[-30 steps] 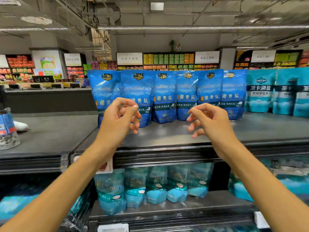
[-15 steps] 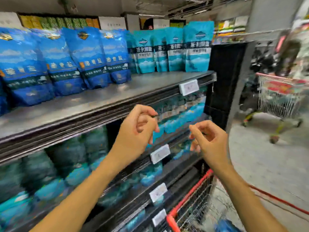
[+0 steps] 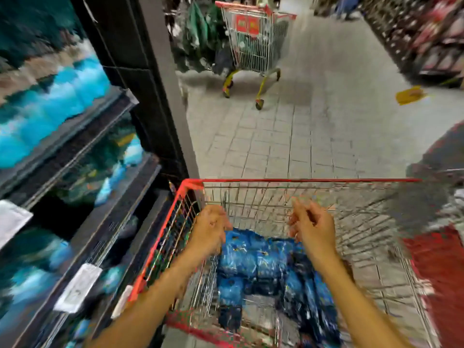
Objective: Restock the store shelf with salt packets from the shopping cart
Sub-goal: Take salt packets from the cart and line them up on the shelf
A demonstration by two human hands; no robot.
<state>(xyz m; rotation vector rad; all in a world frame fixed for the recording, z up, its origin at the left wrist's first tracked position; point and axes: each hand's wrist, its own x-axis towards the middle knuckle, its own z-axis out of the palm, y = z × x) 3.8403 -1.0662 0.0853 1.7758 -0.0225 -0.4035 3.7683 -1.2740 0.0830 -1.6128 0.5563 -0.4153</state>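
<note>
Salt packets [image 3: 266, 270] are lying heaped in the cart [image 3: 308, 181], dark blue and blurred, and that is where I am now looking. A second ago I was facing the top shelf, where a row of the same blue packets was standing upright; half a second ago I was swinging right along the shelf edge. Now the view is dropping into the basket, so one placement seems to be behind me and the next pickup is starting.

Going left to right: the shelf [image 3: 82, 151] is running down the left side, its lower tiers stocked with pale teal bags I cannot read through the blur. The cart is sitting just beside it. My left hand [image 3: 209, 231] is hovering over the basket's left wall, fingers loosely curled and holding nothing. My right hand [image 3: 311, 228] is hanging over the middle of the basket, fingers relaxed and slightly apart, also empty. Both hands were empty in the earlier views too, and both are above the packets, not touching them.

Farther off, a second cart [image 3: 253, 38] is standing in the aisle.

I am judging that the next move is reaching down and gripping packets from the top of the heap.
</note>
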